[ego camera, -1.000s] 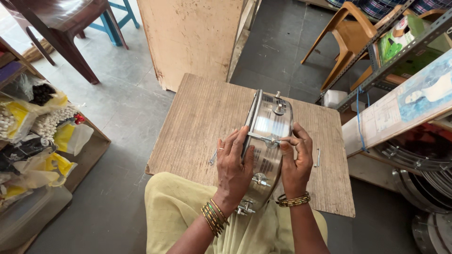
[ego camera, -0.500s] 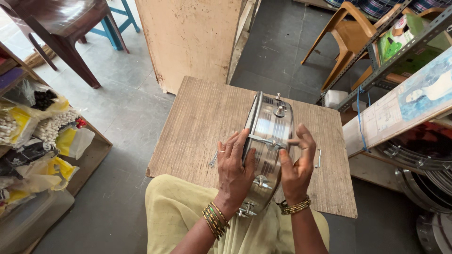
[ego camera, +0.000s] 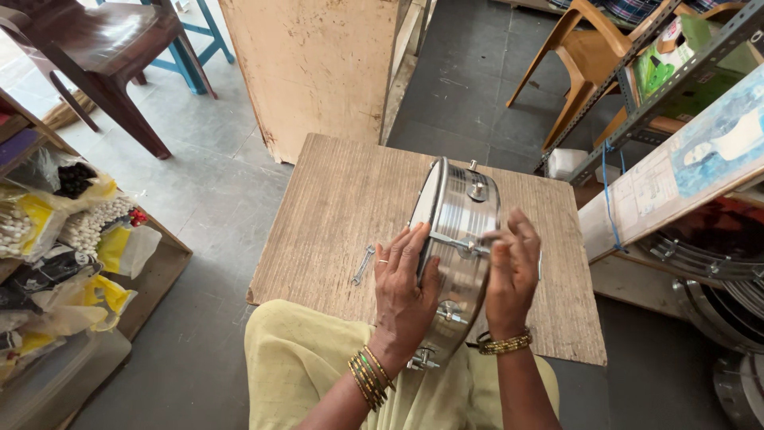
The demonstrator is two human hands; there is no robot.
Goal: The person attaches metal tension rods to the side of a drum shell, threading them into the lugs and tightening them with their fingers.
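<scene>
Grip: left hand (ego camera: pixel 406 291) clasps the steel drum's (ego camera: pixel 458 255) skin side, right hand (ego camera: pixel 509 271) pinches a tension rod (ego camera: pixel 458 243) | drum on edge over the wooden board (ego camera: pixel 334 215) | rigid, slick shell, hold by rims | spanner (ego camera: pixel 363 264) beside | left boxes (ego camera: pixel 171 263) hold bagged bits.

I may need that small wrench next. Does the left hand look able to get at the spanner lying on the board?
Probably yes. The spanner lies bare on the wooden board, just left of the left hand, nothing between them. But that hand steadies the metal drum and would have to let go.
</scene>
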